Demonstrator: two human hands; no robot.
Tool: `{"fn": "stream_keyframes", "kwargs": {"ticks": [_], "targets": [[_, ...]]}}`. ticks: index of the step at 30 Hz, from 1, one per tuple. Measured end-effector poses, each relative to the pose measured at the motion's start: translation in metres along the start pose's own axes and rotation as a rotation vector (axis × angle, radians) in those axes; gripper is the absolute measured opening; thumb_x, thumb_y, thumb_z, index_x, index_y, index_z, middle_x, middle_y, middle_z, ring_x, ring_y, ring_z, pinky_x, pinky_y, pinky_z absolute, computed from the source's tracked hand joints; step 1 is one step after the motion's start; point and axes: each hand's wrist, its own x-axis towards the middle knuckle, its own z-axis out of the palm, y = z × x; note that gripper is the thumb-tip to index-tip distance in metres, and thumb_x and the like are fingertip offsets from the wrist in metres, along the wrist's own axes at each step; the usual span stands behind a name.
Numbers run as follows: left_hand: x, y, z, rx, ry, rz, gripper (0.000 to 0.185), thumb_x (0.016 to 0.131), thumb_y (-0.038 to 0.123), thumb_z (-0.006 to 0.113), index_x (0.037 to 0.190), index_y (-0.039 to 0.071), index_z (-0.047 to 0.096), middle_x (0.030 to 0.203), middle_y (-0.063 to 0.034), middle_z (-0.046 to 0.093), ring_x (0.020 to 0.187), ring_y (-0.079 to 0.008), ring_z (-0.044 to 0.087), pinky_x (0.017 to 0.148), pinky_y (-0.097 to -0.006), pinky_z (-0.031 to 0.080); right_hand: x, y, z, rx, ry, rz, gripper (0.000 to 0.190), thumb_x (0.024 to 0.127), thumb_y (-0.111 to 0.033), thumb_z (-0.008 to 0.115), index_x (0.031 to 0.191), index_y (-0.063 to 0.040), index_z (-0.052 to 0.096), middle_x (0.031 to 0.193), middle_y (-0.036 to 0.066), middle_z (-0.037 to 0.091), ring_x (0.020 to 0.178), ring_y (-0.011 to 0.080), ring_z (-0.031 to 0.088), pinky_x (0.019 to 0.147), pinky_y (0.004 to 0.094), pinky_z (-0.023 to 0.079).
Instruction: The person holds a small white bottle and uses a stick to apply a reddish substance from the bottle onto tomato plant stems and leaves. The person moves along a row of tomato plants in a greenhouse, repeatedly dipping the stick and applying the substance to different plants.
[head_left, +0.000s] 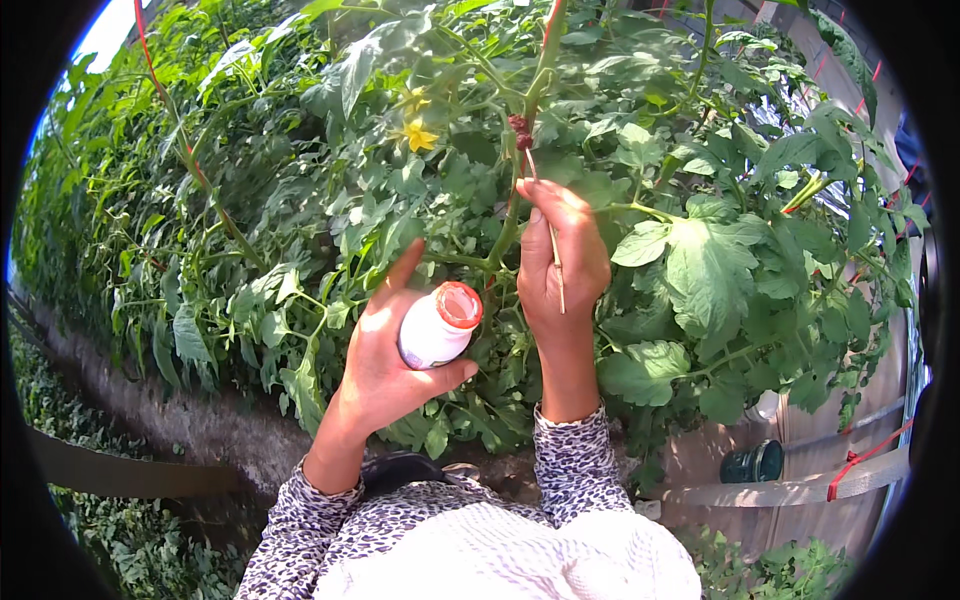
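Observation:
My left hand (386, 345) grips a small white plastic bottle (433, 339) between thumb and fingers. The bottle is uncapped and tilted, and its rim (460, 304) is coated in red. Between thumb and fingertips, my right hand (566, 244) holds a thin stick (556, 259) that slants up and to the left. At the stick's upper end, a dark red, lumpy tip (521, 133) lies against or just in front of a tomato plant's stem (510, 225). Whether it touches the stem I cannot tell. Left of the stem hang yellow tomato flowers (418, 136).
Dense tomato foliage (697, 262) surrounds both hands. Red strings support some stems, including one at the left (146, 56). At the lower right, a dark green jar (752, 463) lies near a pale strip (795, 491) tied with red string. A wall (172, 420) runs along the lower left.

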Motion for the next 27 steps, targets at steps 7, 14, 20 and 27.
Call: {"fn": "stream_keyframes", "kwargs": {"ticks": [7,14,20,27], "targets": [[0.002,-0.002,-0.002,0.018,-0.016,0.019,0.059,0.048,0.014,0.084,0.101,0.002,0.063,0.139,-0.0275,0.039,0.120,-0.0351,0.051,0.095,-0.0410,0.043,-0.008,0.001,-0.005,0.024,0.026,0.075,0.018,0.084,0.007,0.056,0.101,0.004,0.057,0.097,0.018,0.064,0.089,0.0325,0.065,0.077,0.0370,0.053],[0.003,-0.003,-0.003,0.026,-0.029,0.018,0.059,0.047,0.014,0.084,0.101,0.003,0.064,0.141,-0.0257,0.037,0.116,-0.0353,0.054,0.094,-0.0406,0.044,-0.011,0.005,-0.009,0.044,0.112,0.156,0.017,0.085,0.007,0.055,0.101,0.004,0.057,0.098,0.017,0.065,0.093,0.0305,0.064,0.081,0.0356,0.052],[0.005,-0.002,-0.003,0.032,-0.048,0.013,0.059,0.047,0.014,0.084,0.102,0.003,0.064,0.142,-0.0261,0.036,0.117,-0.0350,0.053,0.095,-0.0398,0.043,-0.010,0.007,-0.013,0.049,0.093,0.162,0.015,0.084,0.006,0.057,0.099,0.003,0.059,0.095,0.017,0.065,0.089,0.0302,0.065,0.079,0.0351,0.051],[0.008,-0.012,-0.007,-0.017,0.018,0.019,0.057,0.048,0.014,0.083,0.101,0.002,0.065,0.138,-0.0274,0.041,0.123,-0.0343,0.050,0.098,-0.0395,0.041,-0.003,0.008,-0.012,0.072,0.043,0.130,0.015,0.082,0.006,0.058,0.097,0.002,0.059,0.093,0.017,0.065,0.087,0.0299,0.065,0.077,0.0344,0.051]]}}
